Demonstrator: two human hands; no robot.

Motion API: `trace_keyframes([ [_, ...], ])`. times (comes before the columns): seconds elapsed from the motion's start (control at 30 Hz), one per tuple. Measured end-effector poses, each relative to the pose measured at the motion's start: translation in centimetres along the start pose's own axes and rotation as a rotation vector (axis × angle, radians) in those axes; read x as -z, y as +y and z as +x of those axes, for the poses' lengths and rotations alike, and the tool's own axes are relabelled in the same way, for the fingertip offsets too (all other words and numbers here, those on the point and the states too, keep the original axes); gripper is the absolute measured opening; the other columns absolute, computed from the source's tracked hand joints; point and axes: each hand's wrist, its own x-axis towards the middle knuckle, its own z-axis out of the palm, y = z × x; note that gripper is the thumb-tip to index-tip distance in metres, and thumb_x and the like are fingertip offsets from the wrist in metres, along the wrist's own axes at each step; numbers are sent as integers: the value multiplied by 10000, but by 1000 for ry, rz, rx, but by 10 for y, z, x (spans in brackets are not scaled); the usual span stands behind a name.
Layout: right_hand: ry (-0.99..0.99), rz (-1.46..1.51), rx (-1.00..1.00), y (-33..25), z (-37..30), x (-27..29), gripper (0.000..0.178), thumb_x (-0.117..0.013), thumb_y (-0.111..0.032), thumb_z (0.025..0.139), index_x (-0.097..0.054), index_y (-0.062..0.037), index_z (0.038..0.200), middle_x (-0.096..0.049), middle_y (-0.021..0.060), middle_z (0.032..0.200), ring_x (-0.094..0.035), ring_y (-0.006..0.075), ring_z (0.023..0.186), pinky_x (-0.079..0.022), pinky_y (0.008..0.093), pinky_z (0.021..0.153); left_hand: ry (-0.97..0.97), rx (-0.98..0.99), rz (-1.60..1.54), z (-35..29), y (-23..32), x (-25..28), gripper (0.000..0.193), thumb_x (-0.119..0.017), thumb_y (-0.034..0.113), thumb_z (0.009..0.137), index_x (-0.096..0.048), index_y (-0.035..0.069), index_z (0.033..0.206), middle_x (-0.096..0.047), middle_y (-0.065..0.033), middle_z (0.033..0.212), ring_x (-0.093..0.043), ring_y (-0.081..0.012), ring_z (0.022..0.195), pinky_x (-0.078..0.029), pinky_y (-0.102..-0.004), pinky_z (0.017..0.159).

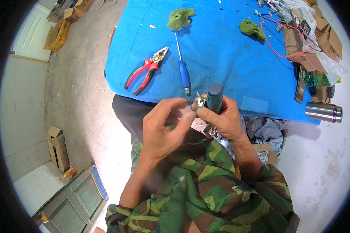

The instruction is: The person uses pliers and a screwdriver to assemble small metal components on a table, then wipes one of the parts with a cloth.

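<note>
At the table's front edge my right hand (226, 121) is closed around a dark blue cylindrical handle (214, 97), which points up; what it belongs to is hidden. The same hand's thumb presses a small round metal part (200, 103) with something white inside its opening. My left hand (163, 128) is beside it, fingers curved and a gap between index finger and thumb. Its thumb tip is near or touching the metal part. Beyond lie red-and-black pliers (148, 70), jaws slightly apart, and a blue-handled screwdriver (183, 72) whose shaft reaches a green rag (179, 19).
A blue cloth (225, 58) covers the table. Another green rag (251, 29) lies far right, near a red cable (270, 48), cardboard and plastic. A metal flask (323, 112) lies at the right corner. Crumpled wrapping (266, 134) sits below the table edge.
</note>
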Motion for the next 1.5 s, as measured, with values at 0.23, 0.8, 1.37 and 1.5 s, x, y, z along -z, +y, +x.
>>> trace_keyframes([
  [0.23, -119, -178, -68, -13, -7, 2, 276, -830, -150, 921, -750, -13, 1146, -734, -29, 1006, -619, 45, 914, -522, 256, 811, -54, 29, -250, 11, -9, -2, 210, -737, 91, 1007, -722, -39, 1171, -742, -55, 1009, -676, -105, 885, -550, -255, 786],
  [0.8, -144, 3, -116, -11, -6, 6, 281, -796, -128, 943, -741, 29, 1169, -761, 39, 1063, -670, 90, 953, -542, 288, 868, -81, 318, -549, 6, -13, 3, 244, -706, 216, 1037, -704, -8, 1132, -731, -62, 938, -645, -105, 742, -536, -259, 662],
  [1.37, -142, 306, -19, 1, -4, -11, 287, -766, -79, 952, -721, 56, 1202, -778, 124, 1032, -737, 174, 912, -584, 310, 816, -48, 446, -677, 6, 0, -13, 280, -484, 214, 1074, -640, -7, 1148, -673, -71, 957, -622, -137, 804, -523, -292, 707],
  [1.5, -98, 400, -74, 6, -3, -8, 277, -768, -89, 955, -724, 41, 1195, -778, 118, 972, -692, 122, 773, -522, 244, 665, -23, 450, -867, 7, -5, -21, 283, -463, 201, 1075, -631, -5, 1173, -721, -127, 1075, -634, -150, 818, -531, -307, 750],
])
